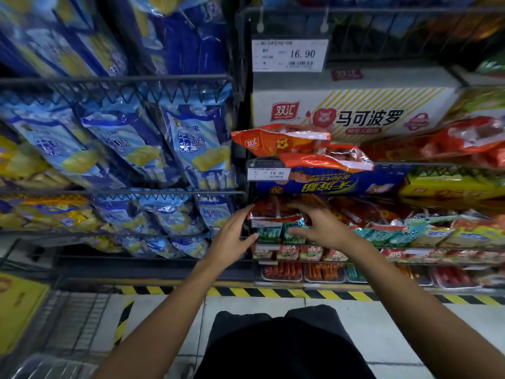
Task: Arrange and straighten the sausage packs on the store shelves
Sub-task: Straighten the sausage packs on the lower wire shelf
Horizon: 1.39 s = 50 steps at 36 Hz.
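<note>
The left hand (232,234) and right hand (322,225) reach with spread, relaxed fingers to either side of a red sausage pack (273,210) on the wire shelf (437,166), grasping nothing.

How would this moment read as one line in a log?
left hand: open, fingertips at red sausage pack | right hand: open, over teal packs | orange pack above: overhanging shelf edge

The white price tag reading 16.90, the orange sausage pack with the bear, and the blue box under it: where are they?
White price tag reading 16.90 (289,55), head view, on its printed face.
Orange sausage pack with the bear (276,142), head view, on its front.
Blue box (328,183), head view, on its front panel.
</note>
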Tool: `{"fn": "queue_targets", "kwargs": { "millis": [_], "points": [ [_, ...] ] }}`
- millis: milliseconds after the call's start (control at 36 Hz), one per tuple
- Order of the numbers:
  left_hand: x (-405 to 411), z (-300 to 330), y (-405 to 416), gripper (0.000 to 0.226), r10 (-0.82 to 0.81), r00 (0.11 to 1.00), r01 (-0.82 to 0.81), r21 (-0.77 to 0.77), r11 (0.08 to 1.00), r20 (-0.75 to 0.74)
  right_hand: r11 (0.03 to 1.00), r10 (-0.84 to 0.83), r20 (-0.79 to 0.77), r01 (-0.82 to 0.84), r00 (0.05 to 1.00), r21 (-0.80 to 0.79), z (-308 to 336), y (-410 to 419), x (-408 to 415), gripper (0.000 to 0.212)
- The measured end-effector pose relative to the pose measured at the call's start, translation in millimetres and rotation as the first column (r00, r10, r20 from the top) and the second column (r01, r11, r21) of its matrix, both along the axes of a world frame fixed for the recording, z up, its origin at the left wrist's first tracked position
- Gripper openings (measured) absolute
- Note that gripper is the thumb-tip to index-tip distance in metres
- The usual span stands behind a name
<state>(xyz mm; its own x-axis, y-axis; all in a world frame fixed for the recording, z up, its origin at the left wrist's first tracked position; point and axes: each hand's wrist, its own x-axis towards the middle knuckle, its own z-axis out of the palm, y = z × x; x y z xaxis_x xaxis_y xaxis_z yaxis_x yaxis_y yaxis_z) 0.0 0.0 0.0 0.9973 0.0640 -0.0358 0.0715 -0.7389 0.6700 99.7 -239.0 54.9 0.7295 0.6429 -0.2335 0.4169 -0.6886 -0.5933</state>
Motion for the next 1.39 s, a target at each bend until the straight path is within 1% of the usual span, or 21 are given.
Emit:
{"fn": "queue_targets", "kwargs": {
  "millis": [139, 194, 333, 417, 500, 556, 611, 667, 694, 778, 833, 889, 944, 972, 1056, 1083, 1167, 1278, 1306, 1361, 1389],
  "points": [
    [0.9, -6.5, -7.0, 0.075, 0.051, 0.999, -0.050, -0.081, 0.995, 0.009, 0.995, -0.026, 0.035, 0.022, 0.999, 0.101, -1.8, 0.2, 12.3, 0.054],
    [1.5, -10.1, -8.8, 0.076, 0.053, 0.998, -0.050, -0.091, 0.995, 0.031, 0.993, -0.040, 0.029, 0.037, 0.999, 0.116, -4.1, 1.1, 16.5, 0.055],
    [5.5, -20.7, -12.8, 0.073, 0.078, 0.996, -0.072, -0.149, 0.986, 0.037, 0.996, 0.053, 0.018, -0.052, 0.998, -0.074, -10.9, 3.8, 29.9, 0.069],
    [6.5, -23.0, -17.2, 0.075, 0.085, 0.996, -0.085, -0.208, 0.974, -0.010, 0.996, 0.040, 0.004, -0.040, 0.999, -0.083, -14.0, 10.2, 37.7, 0.071],
    [8.8, -27.4, -18.9, 0.079, 0.063, 0.995, -0.081, -0.243, 0.967, -0.078, 0.995, 0.024, -0.082, -0.032, 0.996, -0.094, -16.7, 11.7, 45.7, 0.074],
    [10.3, -28.7, -19.1, 0.081, 0.054, 0.993, -0.081, -0.267, 0.960, -0.104, 0.995, 0.032, -0.115, -0.042, 0.993, -0.087, -16.2, 11.4, 48.8, 0.070],
    [11.5, -27.1, -20.4, 0.081, 0.065, 0.990, -0.098, -0.287, 0.953, -0.122, 0.996, 0.042, -0.107, -0.049, 0.993, -0.067, -14.2, 12.1, 50.5, 0.063],
    [13.0, -25.5, -22.0, 0.079, 0.085, 0.988, -0.123, -0.318, 0.940, -0.132, 0.998, 0.039, -0.106, -0.044, 0.994, -0.040, -16.0, 12.1, 53.5, 0.061],
    [13.2, -23.4, -23.1, 0.080, 0.092, 0.986, -0.133, -0.331, 0.934, -0.137, 0.998, 0.039, -0.122, -0.044, 0.992, -0.036, -17.7, 11.7, 55.3, 0.065],
    [14.5, -20.3, -23.7, 0.085, 0.094, 0.987, -0.138, -0.382, 0.914, -0.131, 0.994, 0.049, -0.206, -0.068, 0.977, -0.083, -23.0, 12.2, 59.5, 0.092],
    [14.1, -20.0, -24.1, 0.087, 0.100, 0.985, -0.148, -0.398, 0.905, -0.140, 0.991, 0.055, -0.198, -0.078, 0.979, -0.109, -25.4, 16.0, 61.0, 0.098],
    [13.6, -21.8, -24.7, 0.086, 0.112, 0.983, -0.162, -0.402, 0.901, -0.146, 0.988, 0.073, -0.133, -0.090, 0.988, -0.124, -24.0, 21.4, 61.4, 0.094],
    [14.2, -23.3, -24.3, 0.085, 0.125, 0.982, -0.174, -0.406, 0.897, -0.144, 0.990, 0.092, -0.083, -0.100, 0.992, -0.096, -24.1, 23.3, 64.7, 0.088],
    [15.4, -23.3, -24.1, 0.085, 0.125, 0.983, -0.171, -0.411, 0.895, -0.138, 0.994, 0.090, -0.065, -0.093, 0.994, -0.048, -25.1, 22.2, 67.0, 0.080],
    [19.9, -19.3, -23.4, 0.084, 0.112, 0.987, -0.153, -0.450, 0.880, -0.117, 0.987, 0.011, -0.024, -0.007, 1.000, 0.163, -27.5, 15.6, 71.4, 0.042],
    [21.1, -15.5, -23.4, 0.084, 0.108, 0.988, -0.146, -0.459, 0.876, -0.108, 0.973, -0.023, -0.032, 0.030, 0.999, 0.228, -27.6, 14.5, 72.0, 0.037],
    [26.6, -7.0, -24.4, 0.084, 0.115, 0.989, -0.146, -0.494, 0.857, -0.093, 0.954, -0.053, -0.046, 0.065, 0.998, 0.294, -26.7, 13.6, 70.6, 0.040],
    [34.2, -8.5, -26.8, 0.080, 0.160, 0.983, -0.185, -0.507, 0.842, -0.093, 0.957, -0.068, -0.056, 0.081, 0.996, 0.280, -24.7, 14.2, 73.6, 0.044],
    [34.9, -10.6, -26.5, 0.079, 0.169, 0.982, -0.191, -0.501, 0.844, -0.090, 0.957, -0.088, -0.069, 0.104, 0.994, 0.270, -25.6, 15.7, 74.5, 0.044],
    [36.0, -15.3, -26.0, 0.077, 0.167, 0.982, -0.190, -0.486, 0.853, -0.091, 0.955, -0.148, -0.077, 0.162, 0.986, 0.247, -29.1, 19.8, 78.1, 0.054],
    [36.8, -16.8, -26.4, 0.077, 0.160, 0.982, -0.187, -0.474, 0.860, -0.096, 0.951, -0.180, -0.091, 0.197, 0.979, 0.240, -27.9, 21.8, 79.0, 0.054]
  ]
}}
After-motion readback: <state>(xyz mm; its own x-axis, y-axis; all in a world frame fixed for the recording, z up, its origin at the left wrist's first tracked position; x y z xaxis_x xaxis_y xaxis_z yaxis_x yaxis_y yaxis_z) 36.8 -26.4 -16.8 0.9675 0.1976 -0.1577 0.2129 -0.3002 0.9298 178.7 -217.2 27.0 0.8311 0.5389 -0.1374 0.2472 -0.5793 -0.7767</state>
